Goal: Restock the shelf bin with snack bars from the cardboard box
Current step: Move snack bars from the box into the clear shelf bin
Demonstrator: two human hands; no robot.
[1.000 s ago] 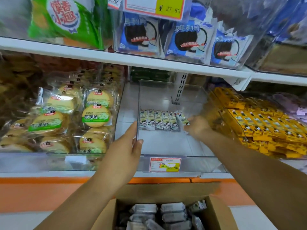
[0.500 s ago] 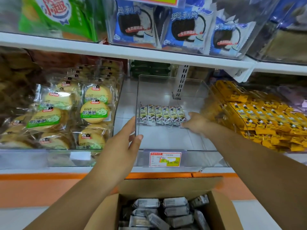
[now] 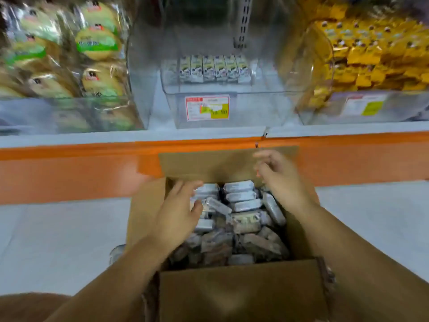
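Cardboard box (image 3: 241,289) sits open below the shelf bin (image 3: 255,110), which holds only one row at its back. Left hand (image 3: 178,212) and right hand (image 3: 278,180) hover over the box, fingers loose, empty; looks like the pick step. Next: grip a few snack bars (image 3: 243,205) from the box, lift to the bin.

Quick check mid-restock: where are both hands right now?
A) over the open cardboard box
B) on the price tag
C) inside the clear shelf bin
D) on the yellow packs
A: the left hand and right hand are both over the cardboard box of snack bars, below the shelf bin.
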